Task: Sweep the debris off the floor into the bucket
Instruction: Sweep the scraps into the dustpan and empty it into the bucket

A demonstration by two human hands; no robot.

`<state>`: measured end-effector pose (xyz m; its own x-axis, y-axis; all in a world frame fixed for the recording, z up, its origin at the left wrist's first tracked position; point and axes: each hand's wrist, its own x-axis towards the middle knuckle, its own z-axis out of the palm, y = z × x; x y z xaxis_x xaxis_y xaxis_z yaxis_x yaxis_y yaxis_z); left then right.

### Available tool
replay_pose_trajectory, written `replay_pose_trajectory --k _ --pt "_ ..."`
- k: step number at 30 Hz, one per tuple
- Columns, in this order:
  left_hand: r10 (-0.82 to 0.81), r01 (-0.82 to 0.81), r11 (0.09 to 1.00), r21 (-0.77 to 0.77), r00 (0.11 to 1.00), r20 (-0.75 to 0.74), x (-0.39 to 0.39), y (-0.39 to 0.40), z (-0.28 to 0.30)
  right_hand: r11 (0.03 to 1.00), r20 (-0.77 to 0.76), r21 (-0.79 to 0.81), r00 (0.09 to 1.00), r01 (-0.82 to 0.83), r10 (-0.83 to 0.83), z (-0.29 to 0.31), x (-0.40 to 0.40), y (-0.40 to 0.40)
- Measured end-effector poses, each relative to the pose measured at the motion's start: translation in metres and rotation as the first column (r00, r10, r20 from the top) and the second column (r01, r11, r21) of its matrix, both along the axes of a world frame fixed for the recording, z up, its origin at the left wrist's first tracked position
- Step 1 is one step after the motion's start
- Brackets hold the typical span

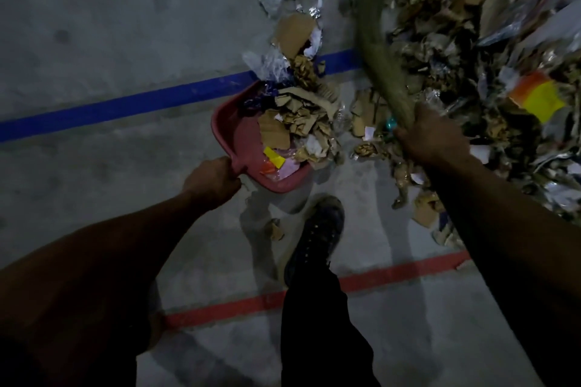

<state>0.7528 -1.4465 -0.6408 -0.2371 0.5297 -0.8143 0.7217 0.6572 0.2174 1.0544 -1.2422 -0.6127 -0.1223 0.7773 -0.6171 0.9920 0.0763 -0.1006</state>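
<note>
A red dustpan (pixel 239 138) lies on the grey floor, partly filled with cardboard scraps, paper and coloured bits. My left hand (pixel 211 181) grips its handle at the near corner. My right hand (pixel 430 137) grips the lower end of a soft grass broom (pixel 374 28), whose blurred bristles reach up and away over the rubbish. A large heap of debris (pixel 490 50) of torn cardboard, plastic film and wrappers covers the floor at upper right and spills to the dustpan's mouth. No bucket is in view.
A blue floor line (pixel 119 107) runs behind the dustpan and a red line (pixel 377 280) crosses nearer to me. My dark shoe (pixel 317 232) and trouser leg stand between them. One loose cardboard scrap (pixel 275 229) lies by the shoe.
</note>
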Motion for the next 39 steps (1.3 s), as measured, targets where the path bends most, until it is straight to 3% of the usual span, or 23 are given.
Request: replay_pose_trajectory --k 4,7,12,19,24,28,34,39 --pt "0.054 -0.055 0.997 0.047 0.998 0.019 0.011 0.010 -0.002 0.981 0.011 -0.098 0.985 -0.170 0.172 -0.005 -0.019 -0.030" --pt "0.089 -0.088 0.994 0.059 0.996 -0.005 0.018 0.011 -0.003 0.971 -0.051 -0.183 0.988 -0.156 0.149 0.005 -0.019 -0.066" --pt "0.074 -0.071 0.991 0.114 0.997 -0.020 0.021 0.006 -0.004 0.993 -0.087 -0.098 0.993 0.069 -0.078 0.044 -0.001 -0.098" --pt "-0.035 0.038 0.993 0.113 0.999 -0.024 0.024 0.040 -0.010 0.930 -0.121 0.225 0.955 0.292 -0.270 0.045 0.033 0.000" --pt "-0.001 0.003 0.997 0.080 1.000 -0.017 0.033 0.068 -0.017 0.881 -0.014 0.174 0.896 0.440 -0.444 0.016 0.076 0.081" --pt "-0.028 0.029 0.999 0.045 0.999 -0.026 0.037 0.078 -0.022 0.962 0.040 -0.038 0.963 0.269 -0.267 0.001 0.073 0.061" --pt "-0.052 0.053 0.995 0.081 0.999 -0.015 0.036 0.080 -0.014 0.994 -0.050 -0.054 0.994 0.090 -0.093 0.021 0.051 -0.016" --pt "-0.054 0.054 0.997 0.054 0.998 -0.013 0.034 0.083 -0.012 0.947 -0.035 0.115 0.954 0.299 -0.297 0.038 0.080 0.014"
